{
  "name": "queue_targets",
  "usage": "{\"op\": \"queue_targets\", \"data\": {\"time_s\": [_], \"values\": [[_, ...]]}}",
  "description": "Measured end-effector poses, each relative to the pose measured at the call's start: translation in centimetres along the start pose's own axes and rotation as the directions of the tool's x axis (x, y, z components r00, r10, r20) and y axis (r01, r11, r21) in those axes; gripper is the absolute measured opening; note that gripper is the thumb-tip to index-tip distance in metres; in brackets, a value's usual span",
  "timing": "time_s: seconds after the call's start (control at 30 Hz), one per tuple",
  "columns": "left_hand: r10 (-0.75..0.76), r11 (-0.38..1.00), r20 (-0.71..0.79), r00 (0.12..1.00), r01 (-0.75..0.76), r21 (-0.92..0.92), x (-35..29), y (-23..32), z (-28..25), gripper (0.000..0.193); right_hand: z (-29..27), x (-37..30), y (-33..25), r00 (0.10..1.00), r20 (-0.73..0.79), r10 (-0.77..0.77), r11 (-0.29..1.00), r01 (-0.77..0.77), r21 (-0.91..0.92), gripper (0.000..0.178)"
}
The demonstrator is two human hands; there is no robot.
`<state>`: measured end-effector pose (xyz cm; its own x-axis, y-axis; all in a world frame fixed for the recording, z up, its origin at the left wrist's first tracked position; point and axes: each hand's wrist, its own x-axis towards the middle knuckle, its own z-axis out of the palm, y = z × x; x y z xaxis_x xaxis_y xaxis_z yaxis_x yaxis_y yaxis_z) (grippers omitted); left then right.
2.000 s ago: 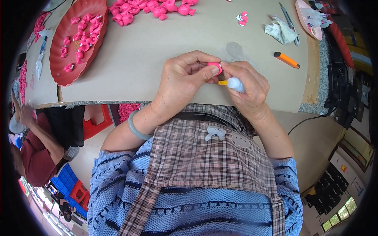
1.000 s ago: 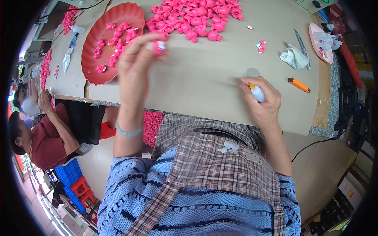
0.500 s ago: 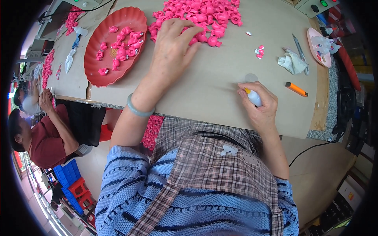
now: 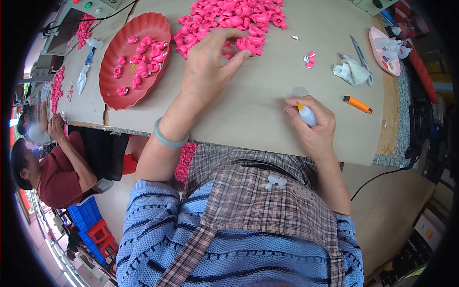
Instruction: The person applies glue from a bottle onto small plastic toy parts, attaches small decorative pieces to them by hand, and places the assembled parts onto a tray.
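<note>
My left hand (image 4: 208, 67) reaches over the near edge of a heap of small hollow pink plastic pieces (image 4: 258, 19). Its thumb and index finger are apart, on either side of a pink piece (image 4: 246, 45) at the heap's edge. Another pink piece, blurred, shows in the gap beneath the fingers. In my right hand (image 4: 318, 126) is a small white squeeze bottle (image 4: 307, 115) with a yellow tip, pointing up and left. A round translucent disc (image 4: 300, 92) lies on the table just beyond that hand.
A red scalloped plate (image 4: 111, 91) holding several pink pieces stands at left. Toward the right lie tiny pink-and-white parts (image 4: 310, 60), a crumpled cloth (image 4: 351, 71), tweezers (image 4: 361, 55), an orange marker-like stick (image 4: 357, 104) and a pink tray (image 4: 394, 69) of bottles. A co-worker (image 4: 62, 167) sits at left.
My left hand has shifted slightly right along the heap's near edge, its thumb and index finger now around a piece. My right hand keeps the bottle in nearly the same place. The view has shifted slightly.
</note>
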<state>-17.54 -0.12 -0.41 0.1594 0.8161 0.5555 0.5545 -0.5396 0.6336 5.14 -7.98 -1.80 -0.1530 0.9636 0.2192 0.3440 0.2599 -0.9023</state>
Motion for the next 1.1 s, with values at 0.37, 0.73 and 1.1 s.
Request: {"op": "queue_targets", "data": {"time_s": [0.37,0.73,1.1], "values": [[-0.351,-0.209,0.605,0.714,0.570,-0.794,-3.5,3.6,0.6,0.038,-1.6,0.6,-0.6,0.955,0.067,0.290,0.904,-0.296,0.309,0.024],[-0.190,-0.473,0.684,0.705,0.544,-0.693,-5.7,3.2,2.5,0.032,-2.9,0.6,-0.4,0.987,0.034,0.160,0.784,-0.148,0.603,0.033],[-0.212,-0.408,0.704,0.678,0.593,-0.694,-6.6,3.2,3.1,0.029,-3.0,0.1,-0.9,0.972,-0.194,0.132,0.843,-0.007,0.539,0.035]]}}
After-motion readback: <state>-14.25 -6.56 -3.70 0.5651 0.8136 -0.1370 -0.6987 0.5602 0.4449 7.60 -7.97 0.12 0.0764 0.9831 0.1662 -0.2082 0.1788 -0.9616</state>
